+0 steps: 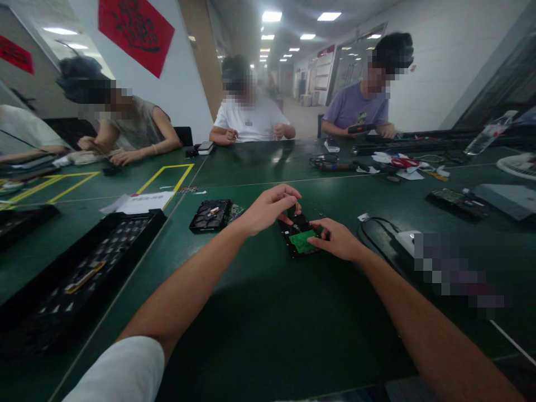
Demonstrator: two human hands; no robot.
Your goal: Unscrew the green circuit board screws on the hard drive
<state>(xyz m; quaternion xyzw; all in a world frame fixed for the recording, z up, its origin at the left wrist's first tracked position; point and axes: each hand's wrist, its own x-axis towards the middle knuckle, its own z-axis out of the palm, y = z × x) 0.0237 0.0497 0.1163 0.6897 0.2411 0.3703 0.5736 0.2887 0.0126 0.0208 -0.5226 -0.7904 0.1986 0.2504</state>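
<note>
A black hard drive (299, 237) with a green circuit board (302, 241) on its upper face lies on the green table (259, 312) in front of me. My left hand (268, 207) hovers over the drive's far end, fingers curled in a pinch on something too small to name. My right hand (337, 239) rests at the drive's right edge, its fingers pressed on the green board. A second black hard drive (210, 215) lies to the left, apart from both hands.
A long black tray (79, 268) with small compartments sits at the left. White paper (144, 202) lies behind it. Cables and a white device (393, 237) are at the right, another drive (456, 202) further right. Three people sit across the table with tools and red scissors (404, 162).
</note>
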